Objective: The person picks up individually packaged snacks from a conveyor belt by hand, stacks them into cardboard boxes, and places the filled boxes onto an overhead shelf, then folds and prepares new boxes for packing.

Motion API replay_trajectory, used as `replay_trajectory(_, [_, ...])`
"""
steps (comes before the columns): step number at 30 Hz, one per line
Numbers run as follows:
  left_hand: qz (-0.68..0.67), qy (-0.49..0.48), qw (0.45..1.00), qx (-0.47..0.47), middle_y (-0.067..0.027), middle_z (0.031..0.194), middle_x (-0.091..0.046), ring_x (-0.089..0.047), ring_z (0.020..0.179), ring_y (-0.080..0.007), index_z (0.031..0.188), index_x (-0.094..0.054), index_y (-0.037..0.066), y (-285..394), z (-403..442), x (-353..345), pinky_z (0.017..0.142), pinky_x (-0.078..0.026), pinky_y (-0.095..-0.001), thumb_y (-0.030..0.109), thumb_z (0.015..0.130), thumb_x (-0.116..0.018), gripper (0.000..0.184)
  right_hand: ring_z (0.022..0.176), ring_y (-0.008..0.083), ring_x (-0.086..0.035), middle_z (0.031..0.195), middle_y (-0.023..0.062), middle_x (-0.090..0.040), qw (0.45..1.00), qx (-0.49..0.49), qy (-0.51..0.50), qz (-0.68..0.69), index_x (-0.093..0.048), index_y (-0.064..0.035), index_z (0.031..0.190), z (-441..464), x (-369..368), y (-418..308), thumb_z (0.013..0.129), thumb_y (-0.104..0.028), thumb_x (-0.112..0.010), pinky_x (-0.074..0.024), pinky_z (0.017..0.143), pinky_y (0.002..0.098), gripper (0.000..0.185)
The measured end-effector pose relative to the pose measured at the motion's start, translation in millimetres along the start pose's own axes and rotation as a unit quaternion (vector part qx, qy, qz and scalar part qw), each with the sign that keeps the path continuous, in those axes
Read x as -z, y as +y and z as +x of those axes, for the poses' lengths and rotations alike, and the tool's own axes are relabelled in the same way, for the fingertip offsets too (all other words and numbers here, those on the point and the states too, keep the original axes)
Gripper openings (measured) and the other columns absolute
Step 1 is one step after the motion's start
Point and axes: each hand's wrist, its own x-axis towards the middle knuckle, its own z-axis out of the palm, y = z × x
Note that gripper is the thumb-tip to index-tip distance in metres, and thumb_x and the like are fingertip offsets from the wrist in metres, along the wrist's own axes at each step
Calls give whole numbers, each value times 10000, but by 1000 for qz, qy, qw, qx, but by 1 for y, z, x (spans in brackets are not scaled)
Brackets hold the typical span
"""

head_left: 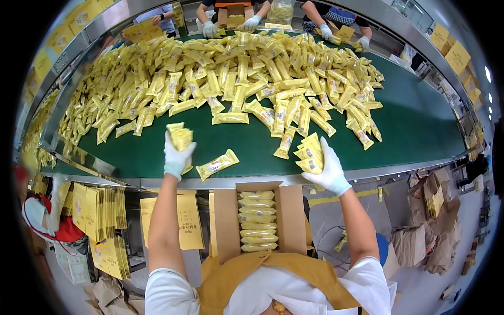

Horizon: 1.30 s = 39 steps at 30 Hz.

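My left hand (176, 159), in a white glove, is closed around yellow snack packets (181, 137) above the near edge of the green conveyor belt (247, 149). Their exact number is blurred. To the right, my gloved right hand (332, 173) grips a fanned stack of several yellow snack packets (311, 154). One loose packet (217, 165) lies on the belt between my hands. Close to my body stands an open cardboard box (227, 226) with a column of packets (257, 218) in it. A large heap of packets (231, 73) covers the far part of the belt.
Across the belt, co-workers' gloved hands (252, 23) handle packets and boxes. Another person in a red apron (71, 231) is at the left, beside stacked flat yellow cartons (100, 210). Brown paper sacks (409, 247) stand at the right. A metal rail (367, 172) edges the belt.
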Motion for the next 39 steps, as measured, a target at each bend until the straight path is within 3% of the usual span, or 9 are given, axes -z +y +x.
replay_trajectory(4, [-400,-83,907,101,-86,1207,-626,-635,1053,-178,1431,-443,32,26,-31,38,927,-529,-342,236,979,-630,530,1122,418,-547,1247,262,-539,989,129,-7,77,-291,81,1493,-21,31,-50,596,-406,-890,-442,999,459,1183])
replay_trajectory(9, [-532,-248,810,-11,-127,1359,-568,-603,1207,-265,1490,-350,8,150,-102,51,1028,-500,-386,309,935,-681,713,1054,347,-561,1143,192,-566,928,265,-204,-165,-421,34,1428,-39,29,-150,643,-416,-823,-436,901,438,991])
replay_trajectory(12, [-404,-400,817,100,-148,1374,-543,-572,1232,-242,1558,-234,21,162,-124,39,1066,-465,-393,387,808,-814,1016,1029,325,-559,1109,147,-570,846,284,-347,-287,-455,7,1427,-58,-31,-175,698,-309,-753,-426,878,436,849])
replay_trajectory(16, [-199,-423,838,-281,-134,1359,-514,-532,1196,-224,1573,-110,-65,192,-139,3,1094,-396,-370,288,582,-955,1350,1268,335,-514,1378,144,-538,855,319,-382,-146,-472,-102,1461,-82,-108,-145,782,-351,-706,-398,1049,469,760])
replay_trajectory(17, [-174,-415,841,-302,-240,1256,-518,-530,1150,-396,1558,-126,-63,191,-146,-7,1058,-401,-435,389,577,-913,1336,1318,333,-494,1437,137,-519,863,324,-375,-96,-476,-129,1465,-89,-123,-135,798,-369,-696,-381,1086,474,743])
replay_trajectory(22, [88,-355,840,-402,-231,1237,-531,-523,1164,-405,1480,-324,-66,170,-167,-31,1040,-403,-488,450,629,-859,1131,1375,366,-437,1475,164,-490,899,216,-379,-40,-493,-134,1443,-106,-125,-141,791,-420,-712,-329,1157,472,744])
replay_trajectory(29, [294,-294,801,-430,-169,1181,-556,-547,1117,-328,1432,-434,-10,148,-196,-59,1036,-386,-476,289,782,-699,763,967,367,-694,1154,286,-643,849,155,-490,-123,-413,3,1406,-114,-110,-145,802,-549,-736,-539,850,477,879])
replay_trajectory(36, [354,-521,723,-284,-168,1326,-523,-467,1228,-296,1542,-294,22,128,-188,-92,1080,-299,-422,215,763,-685,892,779,279,-713,814,130,-728,783,271,-523,-200,-736,-102,969,-72,-75,-187,854,-599,-634,-541,690,453,520])
replay_trajectory(39, [288,-613,692,-249,-177,1378,-507,-443,1321,-324,1516,-338,33,118,-168,-91,1117,-314,-430,300,677,-775,984,665,342,-664,735,105,-673,920,291,-260,-42,-705,-141,813,-10,-55,-200,888,-422,-611,-530,616,457,306])
